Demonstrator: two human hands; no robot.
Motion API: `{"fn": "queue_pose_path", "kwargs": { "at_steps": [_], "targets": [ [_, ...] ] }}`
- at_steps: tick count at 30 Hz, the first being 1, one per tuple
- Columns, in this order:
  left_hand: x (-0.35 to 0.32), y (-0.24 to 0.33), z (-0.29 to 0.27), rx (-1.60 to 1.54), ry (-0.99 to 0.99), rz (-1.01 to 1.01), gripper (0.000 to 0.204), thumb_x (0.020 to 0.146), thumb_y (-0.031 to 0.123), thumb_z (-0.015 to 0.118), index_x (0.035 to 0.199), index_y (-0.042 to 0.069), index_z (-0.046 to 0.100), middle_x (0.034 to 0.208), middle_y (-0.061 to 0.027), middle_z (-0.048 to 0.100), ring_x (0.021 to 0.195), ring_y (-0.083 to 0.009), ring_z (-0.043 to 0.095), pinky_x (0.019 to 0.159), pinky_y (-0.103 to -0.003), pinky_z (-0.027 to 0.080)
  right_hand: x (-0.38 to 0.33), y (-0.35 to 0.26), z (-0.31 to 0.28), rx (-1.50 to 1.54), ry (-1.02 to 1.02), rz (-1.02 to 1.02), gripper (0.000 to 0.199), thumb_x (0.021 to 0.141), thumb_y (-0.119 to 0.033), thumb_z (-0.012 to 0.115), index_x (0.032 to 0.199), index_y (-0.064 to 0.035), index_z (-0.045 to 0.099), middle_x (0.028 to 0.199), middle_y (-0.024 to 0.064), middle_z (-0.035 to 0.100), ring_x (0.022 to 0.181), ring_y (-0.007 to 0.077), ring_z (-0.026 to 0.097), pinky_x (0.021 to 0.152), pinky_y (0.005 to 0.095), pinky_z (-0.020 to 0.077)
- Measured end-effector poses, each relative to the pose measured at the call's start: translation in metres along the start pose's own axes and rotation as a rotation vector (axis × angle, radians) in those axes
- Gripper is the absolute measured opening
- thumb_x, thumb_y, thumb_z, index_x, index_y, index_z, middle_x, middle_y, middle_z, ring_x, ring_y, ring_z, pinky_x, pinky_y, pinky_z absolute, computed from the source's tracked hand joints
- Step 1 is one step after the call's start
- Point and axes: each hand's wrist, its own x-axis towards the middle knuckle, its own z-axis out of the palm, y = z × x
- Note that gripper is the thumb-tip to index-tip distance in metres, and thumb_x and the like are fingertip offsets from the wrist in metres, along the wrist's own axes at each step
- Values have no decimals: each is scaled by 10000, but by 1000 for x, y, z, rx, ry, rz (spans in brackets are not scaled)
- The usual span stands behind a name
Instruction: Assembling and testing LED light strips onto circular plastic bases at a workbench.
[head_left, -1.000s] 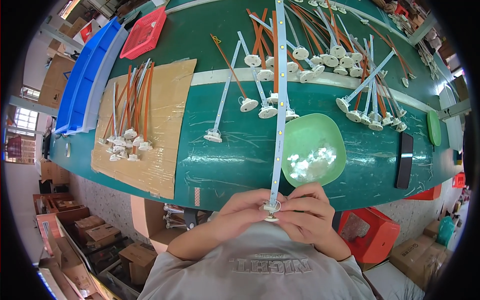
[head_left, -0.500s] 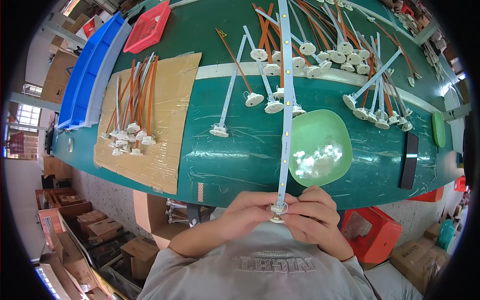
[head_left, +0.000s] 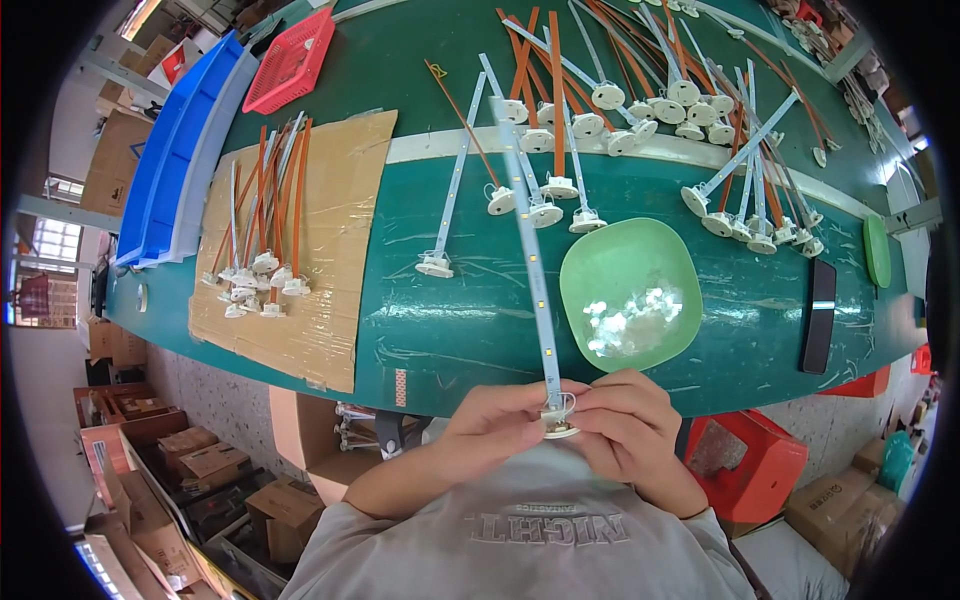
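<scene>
Close to my chest, just past the table's near edge, I hold a long white LED strip (head_left: 538, 290) joined to a round white base (head_left: 561, 432). Thin wires loop at the joint. My left hand (head_left: 492, 425) grips the strip's lower end and the base from the left, fingers closed. On the other side, my right hand (head_left: 628, 415) pinches the joint and wire; its fingertips partly hide what they press. The strip points up and away, leaning left. A green bowl (head_left: 575, 300) with small shiny pieces stands just beyond my right hand.
A cardboard sheet (head_left: 340, 220) bearing several strip assemblies lies on the green table (head_left: 440, 330) at left. More assemblies (head_left: 690, 95) spread across the back and right. A blue bin (head_left: 165, 180), a red basket (head_left: 292, 62), a dark phone-like slab (head_left: 820, 316) and a red stool (head_left: 765, 470) stand around.
The strip's far end has swung left and looks shorter, tilting towards me. Its base has turned slightly in my fingers. Both hands keep their hold.
</scene>
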Motion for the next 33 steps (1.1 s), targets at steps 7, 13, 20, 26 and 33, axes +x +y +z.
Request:
{"fn": "queue_pose_path", "kwargs": {
  "at_steps": [7,13,20,26,33],
  "targets": [
    [4,-11,-8,-8,-61,153,505,961,110,635,1388,-89,453,1384,-207,539,1255,-251,565,1064,-402,447,2,0,10,-113,116,-58,224,716,-56,786,912,-16,685,881,116,703,604,213,652,511,273,510],
    [6,-16,-5,7,55,158,513,966,169,659,1374,-63,452,1333,-173,574,1220,-239,580,1042,-397,464,2,1,15,-184,155,-35,215,733,-64,768,921,-4,684,866,122,703,569,212,645,488,271,505],
    [5,-12,-11,-40,42,133,537,959,185,672,1389,-50,452,1330,-178,574,1220,-241,573,1033,-430,458,5,7,5,-19,41,10,209,708,17,757,911,6,708,897,133,712,621,219,656,531,276,514],
    [4,-20,-23,42,0,235,475,940,91,649,1366,-62,506,1332,-158,574,1201,-220,578,1035,-385,464,3,-1,8,-52,27,35,246,668,35,778,904,12,713,908,130,716,647,229,671,544,291,531],
    [-6,-8,-42,128,-63,224,507,846,97,741,1292,-75,573,1249,-208,634,1136,-263,629,989,-399,487,7,7,11,116,-71,-58,235,673,41,784,900,20,727,925,145,720,690,249,681,576,299,552]
  ]
}}
